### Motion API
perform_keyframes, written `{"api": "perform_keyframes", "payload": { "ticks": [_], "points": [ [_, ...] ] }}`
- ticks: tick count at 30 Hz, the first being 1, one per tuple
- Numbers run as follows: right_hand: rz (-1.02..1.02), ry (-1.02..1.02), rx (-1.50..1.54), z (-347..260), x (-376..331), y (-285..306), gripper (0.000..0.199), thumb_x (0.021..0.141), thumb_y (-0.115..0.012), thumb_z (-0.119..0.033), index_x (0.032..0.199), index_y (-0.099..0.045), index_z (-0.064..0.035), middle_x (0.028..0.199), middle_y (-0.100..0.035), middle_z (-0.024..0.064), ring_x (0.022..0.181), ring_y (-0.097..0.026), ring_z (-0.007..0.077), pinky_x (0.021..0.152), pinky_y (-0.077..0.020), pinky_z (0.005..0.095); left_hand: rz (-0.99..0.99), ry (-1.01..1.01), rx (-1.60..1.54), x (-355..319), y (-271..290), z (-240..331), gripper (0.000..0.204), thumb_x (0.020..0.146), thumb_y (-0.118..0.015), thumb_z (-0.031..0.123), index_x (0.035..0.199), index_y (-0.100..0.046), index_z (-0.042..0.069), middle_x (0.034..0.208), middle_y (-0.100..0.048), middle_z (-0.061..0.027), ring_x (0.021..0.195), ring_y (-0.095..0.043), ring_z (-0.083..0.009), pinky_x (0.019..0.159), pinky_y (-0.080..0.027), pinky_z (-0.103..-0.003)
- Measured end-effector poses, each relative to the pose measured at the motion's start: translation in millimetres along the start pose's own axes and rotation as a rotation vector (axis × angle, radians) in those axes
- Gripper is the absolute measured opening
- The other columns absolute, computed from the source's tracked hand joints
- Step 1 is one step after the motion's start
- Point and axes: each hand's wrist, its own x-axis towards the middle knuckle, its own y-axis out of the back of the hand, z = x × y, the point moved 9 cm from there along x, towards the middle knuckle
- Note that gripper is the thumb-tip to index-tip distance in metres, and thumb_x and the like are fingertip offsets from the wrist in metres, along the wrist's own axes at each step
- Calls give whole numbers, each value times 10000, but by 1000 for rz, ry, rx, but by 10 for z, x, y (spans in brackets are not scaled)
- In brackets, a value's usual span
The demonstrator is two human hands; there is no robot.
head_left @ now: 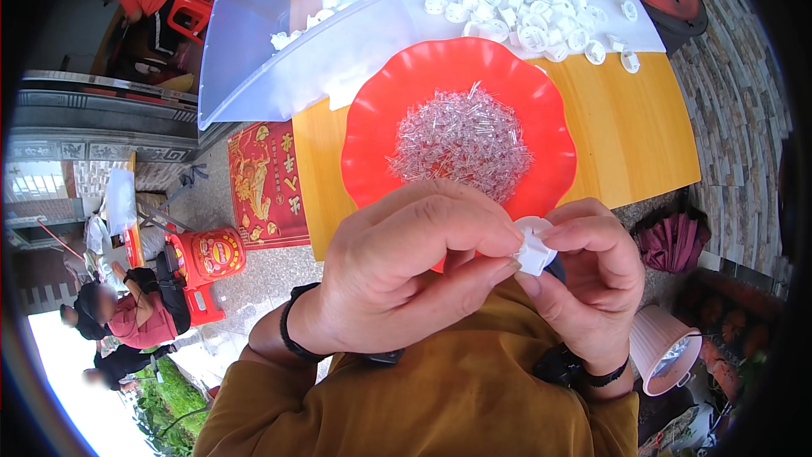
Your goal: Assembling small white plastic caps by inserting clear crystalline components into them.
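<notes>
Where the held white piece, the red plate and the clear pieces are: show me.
White piece (pixel 534 259), head view: its blocky body.
Red plate (pixel 370 134), head view: its bare left side.
Clear pieces (pixel 461 137), head view: the heap's middle.

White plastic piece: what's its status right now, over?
Right hand pinching white piece. Left hand fingertips at its edge. Red bowl just beyond, nothing visibly blocking.

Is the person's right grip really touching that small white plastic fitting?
Touching. The head view shows the right grip pinching the white plastic fitting, forefinger against its right side and thumb at its lower edge.
</notes>
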Motion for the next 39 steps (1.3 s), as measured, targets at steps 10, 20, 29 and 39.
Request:
{"api": "perform_keyframes", "payload": {
  "ticks": [10,20,29,39],
  "points": [
    [29,84,-188,-76,27,10,346,677,-648,93,992,-570,-28,905,-568,99,780,-570,175,687,-447,258,38,-13,14,2,21,7,260,722,-602,-136,947,-560,-11,945,-579,-161,834,-592,-175,718,-488,-259],
    [20,150,-352,-152,28,-9,357,663,-666,85,983,-573,-45,879,-571,110,729,-570,199,631,-443,273,41,-15,58,-8,31,25,272,710,-611,-138,942,-562,-5,935,-583,-159,829,-590,-179,711,-482,-255],
    [41,247,-467,-262,17,-42,381,643,-671,106,979,-572,-45,862,-567,113,708,-569,198,597,-444,264,53,-41,56,-12,26,60,283,709,-603,-146,951,-548,-11,938,-576,-163,833,-584,-179,723,-481,-258],
    [38,64,-49,-38,6,18,361,677,-650,109,1004,-560,-14,928,-563,109,803,-577,174,705,-453,252,36,-16,51,28,8,62,260,717,-601,-139,943,-554,-19,918,-585,-166,814,-587,-177,705,-484,-259]
  ]
}}
